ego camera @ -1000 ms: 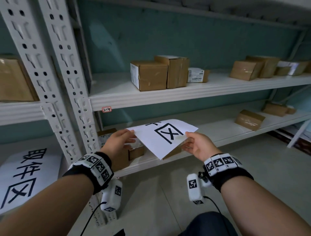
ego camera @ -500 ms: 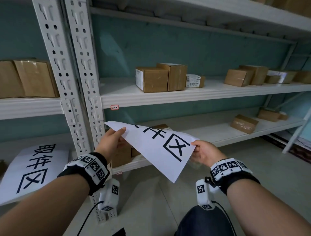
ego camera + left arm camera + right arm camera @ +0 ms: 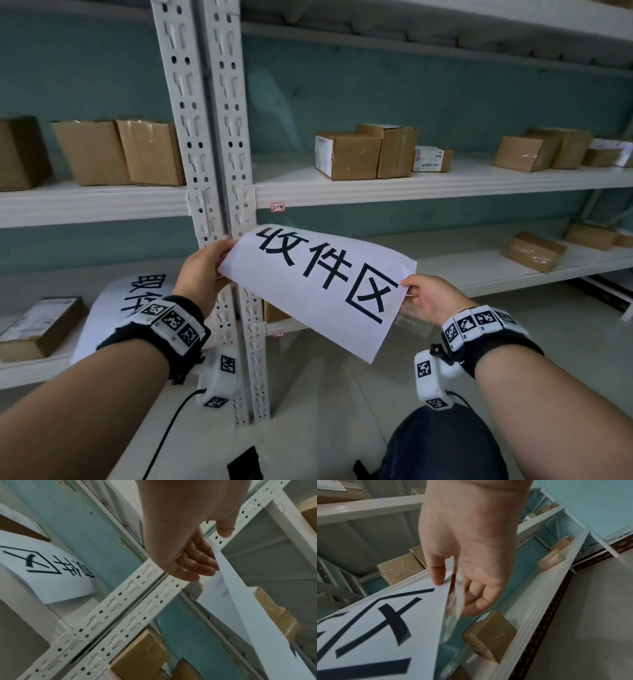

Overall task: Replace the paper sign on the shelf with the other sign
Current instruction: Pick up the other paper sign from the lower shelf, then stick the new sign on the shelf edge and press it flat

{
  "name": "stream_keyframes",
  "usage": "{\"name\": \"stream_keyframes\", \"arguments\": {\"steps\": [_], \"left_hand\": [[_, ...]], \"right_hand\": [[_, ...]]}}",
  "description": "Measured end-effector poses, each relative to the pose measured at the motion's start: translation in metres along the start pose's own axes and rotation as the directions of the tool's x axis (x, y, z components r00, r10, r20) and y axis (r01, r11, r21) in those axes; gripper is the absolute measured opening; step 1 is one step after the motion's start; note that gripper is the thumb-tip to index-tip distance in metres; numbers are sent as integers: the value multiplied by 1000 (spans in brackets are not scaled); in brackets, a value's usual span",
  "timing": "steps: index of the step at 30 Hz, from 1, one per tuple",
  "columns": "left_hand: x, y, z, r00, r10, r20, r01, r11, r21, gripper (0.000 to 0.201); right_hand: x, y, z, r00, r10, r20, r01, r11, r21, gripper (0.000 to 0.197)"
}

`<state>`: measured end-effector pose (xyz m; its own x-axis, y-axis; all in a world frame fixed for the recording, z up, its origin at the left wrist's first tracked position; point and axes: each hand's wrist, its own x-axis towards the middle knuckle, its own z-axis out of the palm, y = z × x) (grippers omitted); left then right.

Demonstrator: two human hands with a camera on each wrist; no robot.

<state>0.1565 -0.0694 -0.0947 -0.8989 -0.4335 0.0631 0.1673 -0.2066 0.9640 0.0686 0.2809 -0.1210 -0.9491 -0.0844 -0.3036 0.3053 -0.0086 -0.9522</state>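
Observation:
I hold a white paper sign with three large black characters by two opposite edges, its printed face tilted toward me, in front of the shelf uprights. My left hand pinches its upper left corner. My right hand pinches its right edge, where a clear crinkled strip runs along the paper. The left wrist view shows the left hand's fingers behind the sheet. A second printed sign lies curved on the lower left shelf, partly hidden by my left wrist.
Cardboard boxes stand on the middle shelf, more boxes to the left and on the lower right shelf. A flat box lies beside the second sign. A small tag marks the shelf edge.
Both hands raised the sign off the lower shelf and tipped it from nearly flat to facing me, carrying it left toward the uprights. All its characters now show.

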Motion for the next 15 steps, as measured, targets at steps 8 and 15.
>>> {"name": "stream_keyframes", "arguments": {"steps": [8,15], "left_hand": [[-8,14,-51,998,6,-55,-4,999,34,18],[-14,18,-80,994,-15,-104,23,996,81,19]], "right_hand": [[4,-5,51,993,-64,95,74,992,-99,26],[3,-3,85,976,-89,197,123,978,-168,25]]}}
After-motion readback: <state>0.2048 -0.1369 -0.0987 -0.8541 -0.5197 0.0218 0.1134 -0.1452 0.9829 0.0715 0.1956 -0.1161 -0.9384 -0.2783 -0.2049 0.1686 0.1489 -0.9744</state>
